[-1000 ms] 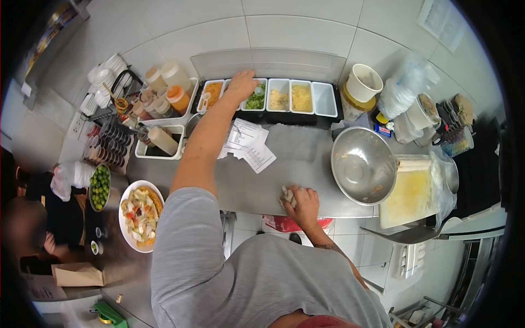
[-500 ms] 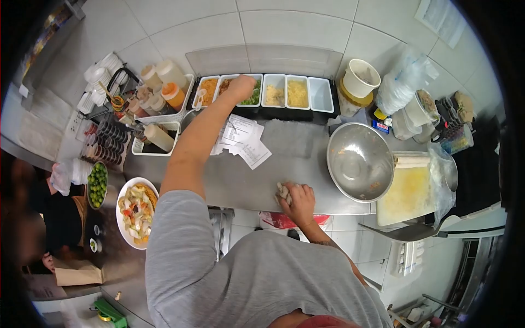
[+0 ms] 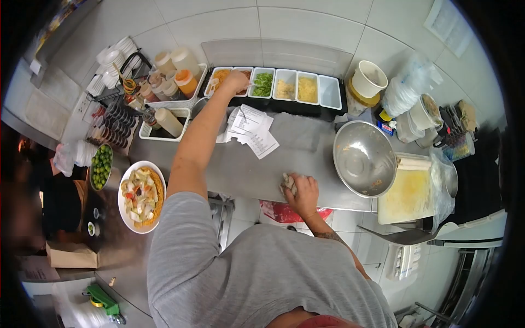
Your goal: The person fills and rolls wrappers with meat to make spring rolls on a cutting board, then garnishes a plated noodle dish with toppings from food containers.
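Observation:
My left hand (image 3: 237, 82) reaches over the tub of brown bits (image 3: 244, 91), fingers closed. A small pale utensil, seemingly a spoon, shows beside the fingertips; the hand hides most of it. Right of it sits the tub of chopped green onion (image 3: 263, 85), and to its left the tub of orange bits (image 3: 221, 76). On the steel counter (image 3: 229, 175) near its front edge, my right hand (image 3: 304, 194) is closed around a crumpled greyish cloth (image 3: 289, 186). Printed paper slips (image 3: 254, 131) lie between the two hands.
A large steel bowl (image 3: 363, 158) and a yellowed cutting board (image 3: 406, 194) stand at right. Squeeze bottles (image 3: 186, 82) fill baskets at back left. An oval plate of food (image 3: 141, 198) and a bowl of limes (image 3: 101, 167) are left. Another person (image 3: 60, 202) is at far left.
My left hand has shifted left from the green onion tub to the brown bits. The right hand stays on the cloth. The whole view has moved slightly.

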A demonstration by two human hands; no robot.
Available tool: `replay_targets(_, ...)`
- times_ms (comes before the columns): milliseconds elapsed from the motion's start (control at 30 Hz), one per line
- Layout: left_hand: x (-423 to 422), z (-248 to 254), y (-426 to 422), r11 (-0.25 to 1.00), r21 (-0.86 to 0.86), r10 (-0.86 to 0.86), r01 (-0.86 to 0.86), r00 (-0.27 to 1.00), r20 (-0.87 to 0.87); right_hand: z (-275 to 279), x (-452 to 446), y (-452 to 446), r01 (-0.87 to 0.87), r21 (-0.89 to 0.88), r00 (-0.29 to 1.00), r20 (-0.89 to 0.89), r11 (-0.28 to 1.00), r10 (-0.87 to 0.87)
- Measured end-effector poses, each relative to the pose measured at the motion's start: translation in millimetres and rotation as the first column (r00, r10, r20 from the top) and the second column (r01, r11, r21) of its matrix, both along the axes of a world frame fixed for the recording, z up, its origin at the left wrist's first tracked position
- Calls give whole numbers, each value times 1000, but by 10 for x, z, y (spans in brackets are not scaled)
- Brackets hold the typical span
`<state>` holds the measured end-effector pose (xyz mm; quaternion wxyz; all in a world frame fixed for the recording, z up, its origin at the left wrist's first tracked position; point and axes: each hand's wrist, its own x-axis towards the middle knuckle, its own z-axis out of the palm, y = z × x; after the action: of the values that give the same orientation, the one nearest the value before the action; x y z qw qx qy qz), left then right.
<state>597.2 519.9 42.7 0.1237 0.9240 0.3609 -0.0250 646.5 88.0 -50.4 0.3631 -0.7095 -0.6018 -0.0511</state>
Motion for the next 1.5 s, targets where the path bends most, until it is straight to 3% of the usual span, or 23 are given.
replay_targets(33, -68, -36, 7, 966, -223, 186, -132, 951, 245, 1, 4, 3, 0, -4, 1000, 6, 1000, 0)
replay_targets(100, -244, -77, -17, 777, -610, 506, -154, 728, 461, 11, 8, 0, 1, -21, 1000, 10, 1000, -1)
replay_targets(167, -463, -31, -18, 834, -551, 392, -39, 745, 540, -2, 17, -12, 4, -41, 1000, 16, 999, -4)
replay_targets(233, -778, 280, -427, 717, -696, 571, 29, 548, 612, -47, 27, -9, 1, -61, 1000, 22, 998, 0)
replay_targets(333, -1473, 589, -914, 741, -670, 624, -43, 411, 664, -35, 11, -2, -18, 10, 1000, 26, 1000, 18)
replay_targets(433, -2420, 908, -1526, 775, -555, 632, -302, 345, 694, -62, 20, 14, -12, -6, 1000, 24, 1000, 12)
replay_targets(467, -2783, 988, -1716, 802, -443, 589, -401, 406, 699, -52, 13, 16, -7, -8, 1000, 3, 1000, 7)
replay_targets(500, -3136, 983, -1876, 757, -343, 601, -557, 387, 699, -43, 7, 20, -14, 4, 1000, 2, 1000, 14)
replay_targets(533, -3594, 820, -1918, 783, -133, 468, -608, 434, 769, -33, 6, 20, -20, 15, 1000, 3, 1000, 20)
replay_targets(600, -3878, 1001, -2460, 543, 161, 607, -824, 518, 602, -18, -2, 38, -22, 26, 1000, 5, 999, 22)
replay_targets(633, -4154, 839, -2519, 555, 320, 599, -768, 635, 488, -14, -8, 42, -19, 24, 1000, 5, 1000, 19)
replay_targets(667, -4427, 694, -2534, 561, 332, 666, -759, 651, 364, -13, -11, 33, -16, 18, 1000, 5, 1000, 16)
replay_targets(767, -4792, 580, -2627, 410, 513, 719, -754, 613, 328, -30, 5, 32, -33, 24, 999, 18, 999, 33)
replay_targets(800, -4818, 571, -2644, 436, 552, 703, -711, 652, 284, -28, -9, 21, -32, 32, 999, 20, 999, 31)
replay_targets(900, -4830, 589, -2580, 299, 562, 685, -771, 584, 437, -12, -10, 36, -31, 60, 999, 34, 998, 29)
replay_targets(967, -4855, 445, -2477, 457, 473, 660, -754, 644, 388, -34, 6, 34, -39, 72, 998, 42, 997, 36)
replay_targets(1033, -4718, 428, -2462, 411, 505, 612, -759, 641, 464, -53, 26, 32, -45, 78, 998, 41, 996, 42)
replay_targets(1133, -4545, 372, -2470, 454, 644, 452, -616, 782, 429, -22, -3, 20, -41, 63, 999, 27, 997, 39)
replay_targets(1267, -4284, 591, -2739, 430, 682, 459, -591, 794, 399, -40, 17, 31, -38, 65, 999, 22, 997, 37)
replay_targets(1367, -4371, 377, -2917, 587, 706, 451, -396, 884, 120, -69, 29, 26, -38, 72, 999, 23, 997, 37)
replay_targets(1500, -4491, 386, -2982, 528, 737, 554, -422, 829, 78, -86, 12, 7, -39, 54, 999, 29, 998, 37)
